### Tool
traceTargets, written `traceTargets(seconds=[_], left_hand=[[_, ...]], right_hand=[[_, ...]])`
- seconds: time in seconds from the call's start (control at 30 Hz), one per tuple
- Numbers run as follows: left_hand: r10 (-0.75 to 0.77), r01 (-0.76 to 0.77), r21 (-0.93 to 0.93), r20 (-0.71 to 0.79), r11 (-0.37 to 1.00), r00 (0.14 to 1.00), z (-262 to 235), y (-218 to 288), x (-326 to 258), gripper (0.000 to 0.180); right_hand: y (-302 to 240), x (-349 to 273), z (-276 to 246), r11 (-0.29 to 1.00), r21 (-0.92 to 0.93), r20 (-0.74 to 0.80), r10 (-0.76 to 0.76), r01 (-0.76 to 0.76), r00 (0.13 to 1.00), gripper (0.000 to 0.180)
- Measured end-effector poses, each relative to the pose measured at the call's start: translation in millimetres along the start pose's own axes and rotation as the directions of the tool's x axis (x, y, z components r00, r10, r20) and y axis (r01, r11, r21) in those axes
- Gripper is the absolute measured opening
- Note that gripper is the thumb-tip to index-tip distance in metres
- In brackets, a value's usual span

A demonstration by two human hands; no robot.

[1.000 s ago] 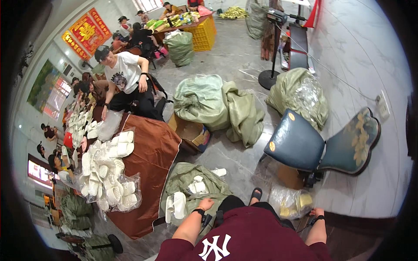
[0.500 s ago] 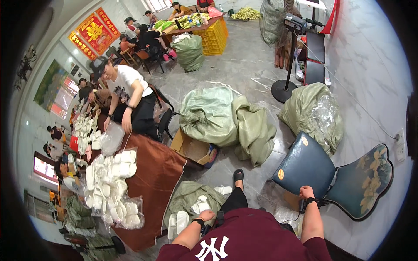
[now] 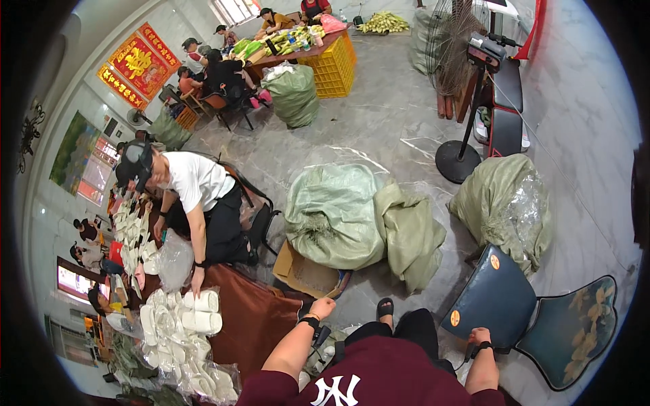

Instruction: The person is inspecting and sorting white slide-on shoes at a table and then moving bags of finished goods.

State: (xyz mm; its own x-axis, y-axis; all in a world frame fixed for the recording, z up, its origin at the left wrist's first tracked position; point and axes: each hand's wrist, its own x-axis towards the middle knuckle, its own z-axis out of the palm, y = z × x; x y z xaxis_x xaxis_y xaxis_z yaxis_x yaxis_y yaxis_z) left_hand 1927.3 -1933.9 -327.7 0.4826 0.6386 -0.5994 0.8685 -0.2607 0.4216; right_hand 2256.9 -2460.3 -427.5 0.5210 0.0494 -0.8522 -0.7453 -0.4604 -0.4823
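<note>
My left hand (image 3: 321, 308) is closed in a loose fist, held out past the corner of the brown-covered table (image 3: 247, 311) and near the cardboard box (image 3: 305, 271). Nothing shows in its fingers. My right hand (image 3: 479, 336), also curled closed with nothing visible in it, is by the near edge of a blue padded chair seat (image 3: 491, 298); whether it touches the seat, I cannot tell. White slippers (image 3: 203, 321), some in clear plastic, are heaped on the table to the left. A co-worker's hand (image 3: 197, 281) reaches down onto them.
A large pale green woven sack (image 3: 335, 216) stands ahead, with a folded sack (image 3: 409, 233) beside it. Another full sack (image 3: 504, 210) and a standing fan (image 3: 460, 159) are to the right. The co-worker in a white shirt (image 3: 200, 179) sits at the left.
My left hand has risen forward from beside the slippers on the floor sack toward the cardboard box. The view has shifted. The co-worker's hand has reached down to the slippers.
</note>
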Motion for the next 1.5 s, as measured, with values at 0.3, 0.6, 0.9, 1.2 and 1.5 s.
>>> traceTargets(seconds=[0.3,0.6,0.9,1.2,1.5], left_hand=[[0.095,-0.023,-0.23,0.308,0.973,0.947,25.0,83.2,31.6,0.036],[-0.037,0.153,-0.272,0.387,0.95,0.921,31.3,245.1,108.2,0.032],[0.101,0.04,-0.316,0.417,0.948,0.903,65.3,457.2,222.6,0.03],[0.072,-0.007,-0.112,0.583,0.994,0.81,137.8,551.4,281.8,0.031],[0.28,-0.23,-0.161,0.478,0.96,0.833,219.8,669.9,356.8,0.048]], right_hand=[[-115.5,52.4,12.2,0.829,-0.516,0.096,-0.194,0.216,0.976,0.023],[-279.5,205.8,28.2,0.833,-0.432,-0.14,-0.44,0.345,0.887,0.021],[-438.4,356.1,18.4,0.899,0.396,-0.262,-0.085,0.187,0.961,0.08],[-434.1,476.3,43.8,0.812,0.534,-0.274,-0.099,0.237,0.957,0.091],[-540.5,345.9,50.2,0.447,0.89,0.176,-0.515,0.088,0.839,0.029]])
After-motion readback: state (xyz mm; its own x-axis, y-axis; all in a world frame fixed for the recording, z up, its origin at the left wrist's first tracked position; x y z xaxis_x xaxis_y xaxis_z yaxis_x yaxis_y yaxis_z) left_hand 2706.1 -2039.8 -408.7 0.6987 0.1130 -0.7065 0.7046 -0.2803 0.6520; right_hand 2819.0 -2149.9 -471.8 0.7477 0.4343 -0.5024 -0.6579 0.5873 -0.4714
